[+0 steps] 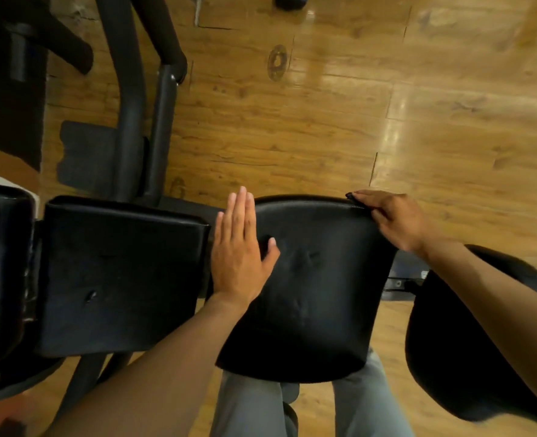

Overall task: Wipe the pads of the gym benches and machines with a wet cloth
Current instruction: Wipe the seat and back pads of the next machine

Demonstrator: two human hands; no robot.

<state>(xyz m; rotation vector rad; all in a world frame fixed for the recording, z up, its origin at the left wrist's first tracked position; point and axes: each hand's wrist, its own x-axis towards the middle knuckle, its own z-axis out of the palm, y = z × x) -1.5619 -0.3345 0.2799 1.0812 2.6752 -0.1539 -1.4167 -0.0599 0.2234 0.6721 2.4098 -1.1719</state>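
The left hand (240, 250) lies flat on the left edge of a black seat pad (311, 288), fingers straight and together pointing away from the person, thumb spread out onto the pad's top; its grip is apart, holding nothing. The right hand (393, 220) sits at the pad's far right corner with its fingers curled over the edge, and a small dark piece that looks like the cloth (354, 197) peeks out from under the fingertips, pressed against the corner; the grip appears clamped on it, though most of the cloth is hidden under the hand. The seat pad is creased and dimpled near its middle and tapers toward the person, whose grey trousers (251, 408) show below it. Just to the left, apart from the seat pad by a narrow gap, is a squarish black pad (119, 272), and a further black pad (2, 272) stands at the left border. Another rounded black pad (459, 351) lies to the right, partly behind the right forearm. Black metal frame tubes (128, 99) rise beyond the pads over a glossy wooden floor (387, 105), and a dark rubber mat (94, 156) lies under the frame.
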